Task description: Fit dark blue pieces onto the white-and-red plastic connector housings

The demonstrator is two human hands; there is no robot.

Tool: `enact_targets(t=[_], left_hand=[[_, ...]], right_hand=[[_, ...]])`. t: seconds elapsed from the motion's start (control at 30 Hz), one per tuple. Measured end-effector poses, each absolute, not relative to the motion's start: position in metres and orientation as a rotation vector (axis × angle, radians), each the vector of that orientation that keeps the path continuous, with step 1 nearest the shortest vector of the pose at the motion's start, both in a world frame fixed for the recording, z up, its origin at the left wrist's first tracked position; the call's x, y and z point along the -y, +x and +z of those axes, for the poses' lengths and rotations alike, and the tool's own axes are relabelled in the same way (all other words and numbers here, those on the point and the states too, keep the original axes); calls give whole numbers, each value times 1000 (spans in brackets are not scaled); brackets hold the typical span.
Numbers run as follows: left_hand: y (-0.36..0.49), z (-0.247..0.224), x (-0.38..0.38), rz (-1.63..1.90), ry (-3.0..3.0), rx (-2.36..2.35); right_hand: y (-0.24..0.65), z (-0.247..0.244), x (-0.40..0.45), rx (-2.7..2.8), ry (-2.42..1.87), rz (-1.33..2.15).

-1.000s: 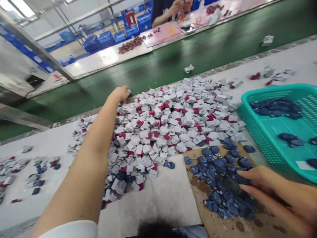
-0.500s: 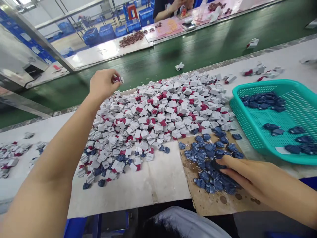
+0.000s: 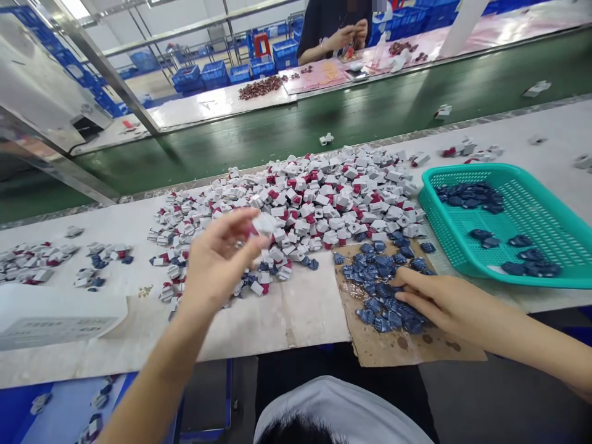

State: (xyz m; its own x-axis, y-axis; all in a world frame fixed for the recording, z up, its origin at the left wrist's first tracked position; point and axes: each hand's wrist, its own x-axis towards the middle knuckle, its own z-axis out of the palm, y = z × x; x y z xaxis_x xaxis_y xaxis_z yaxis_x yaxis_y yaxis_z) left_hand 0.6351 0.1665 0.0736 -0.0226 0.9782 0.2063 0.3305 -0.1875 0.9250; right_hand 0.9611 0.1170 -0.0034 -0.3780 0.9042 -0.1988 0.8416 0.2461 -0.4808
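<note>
My left hand (image 3: 217, 259) is over the near side of a big heap of white and maroon plastic parts (image 3: 342, 197). Between its thumb and fingers is a white and maroon plastic part (image 3: 264, 226), slightly blurred. On the right, my right hand (image 3: 430, 296) reaches into small dark blue plastic pieces (image 3: 386, 265) spread over a brown cardboard sheet (image 3: 383, 354). Its thumb and forefinger are closed on a dark blue piece, mostly hidden by the fingers. A few blue pieces also lie along the heap's front edge.
A turquoise basket (image 3: 444, 246) with dark blue pieces stands at the right. Behind the heap runs a green conveyor belt (image 3: 259, 139) carrying a few white parts. Smaller groups of parts (image 3: 37, 262) lie at the left. Across the belt a person (image 3: 337, 37) works at another table.
My left hand has come back from beside the belt toward me, to the heap's near side, with a white and maroon part. My right hand stays at the blue pieces. The view has shifted.
</note>
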Motion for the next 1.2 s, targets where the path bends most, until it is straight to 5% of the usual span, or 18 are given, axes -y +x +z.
enact_targets(t=[0.13, 0.3, 0.8, 1.2], left_hand=[[670, 37, -124, 1049, 1051, -1157], [716, 1, -101, 961, 610, -1011], [737, 13, -86, 1050, 475, -860], [736, 3, -77, 1056, 602, -925]], right_hand=[[963, 4, -115, 2096, -1673, 1227], [958, 14, -108, 1717, -1629, 1356], [907, 44, -83, 1919, -1263, 833], [911, 38, -93, 2201, -1194, 1046]])
